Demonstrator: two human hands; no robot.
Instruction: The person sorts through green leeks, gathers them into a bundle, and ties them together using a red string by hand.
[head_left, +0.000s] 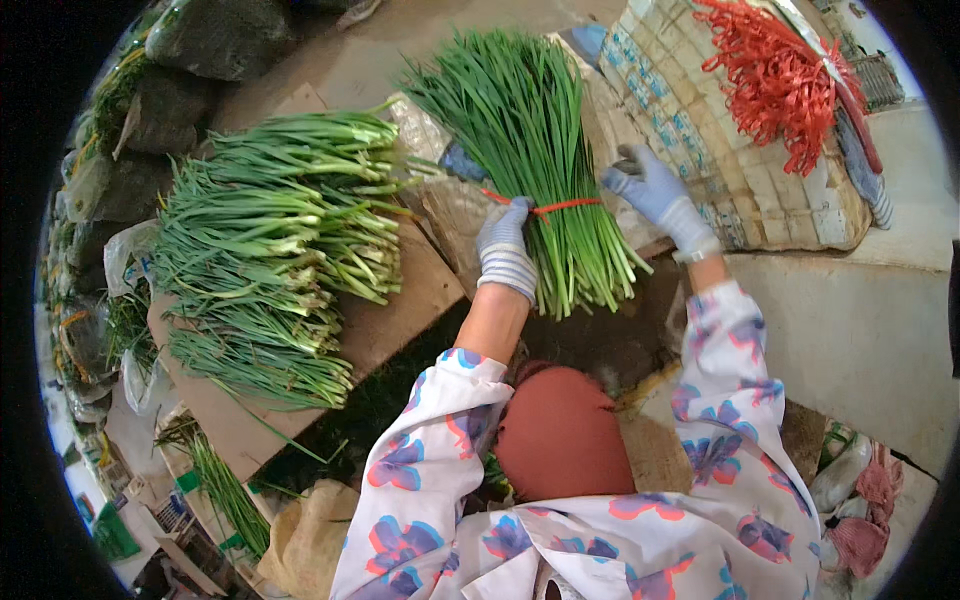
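Left hand (503,245) clenched on chive bundle (530,150) at its red tie (560,207); my right hand (652,185), at 3 o'clock, grips the tie's end. Overtightening could snap stalks.

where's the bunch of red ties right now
In the head view the bunch of red ties lies at the upper right on the stacked carton, beyond the right hand.

Printed tan sack (700,110) at upper right — blue-patterned, bulging.

left hand (505,245) fingertips hidden behind chive bundle (535,160) | sacks (215,35) cut off
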